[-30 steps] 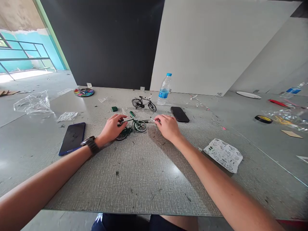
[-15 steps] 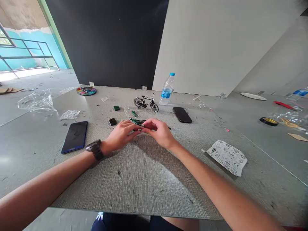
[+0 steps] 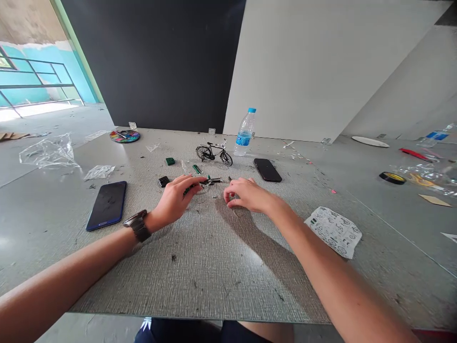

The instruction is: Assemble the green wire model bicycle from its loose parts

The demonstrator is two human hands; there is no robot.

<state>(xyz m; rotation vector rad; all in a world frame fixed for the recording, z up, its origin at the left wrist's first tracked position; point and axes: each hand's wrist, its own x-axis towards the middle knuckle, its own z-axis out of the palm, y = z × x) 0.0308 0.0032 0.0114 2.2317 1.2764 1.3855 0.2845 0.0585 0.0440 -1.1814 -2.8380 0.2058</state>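
My left hand (image 3: 176,198), a watch on its wrist, is closed round a small green model bicycle (image 3: 207,181), which lies mostly hidden under the fingers on the grey mat (image 3: 214,257). My right hand (image 3: 246,194) hovers just right of it, fingers curled in a loose pinch; whether anything is in them I cannot make out. A finished black model bicycle (image 3: 213,153) stands upright behind both hands. Small green parts (image 3: 170,161) and a small black part (image 3: 164,181) lie to the left of the green bicycle.
A blue phone (image 3: 107,204) lies left of the mat, a black phone (image 3: 267,169) at the right rear. A water bottle (image 3: 244,132) stands behind the black bicycle. A printed paper sheet (image 3: 332,230) lies right, a tape roll (image 3: 391,177) far right, plastic bags (image 3: 48,151) far left.
The green bicycle stood on its wheels a second ago; my left hand has since closed over it and laid it low. My right hand joined it, then drew back to the right.
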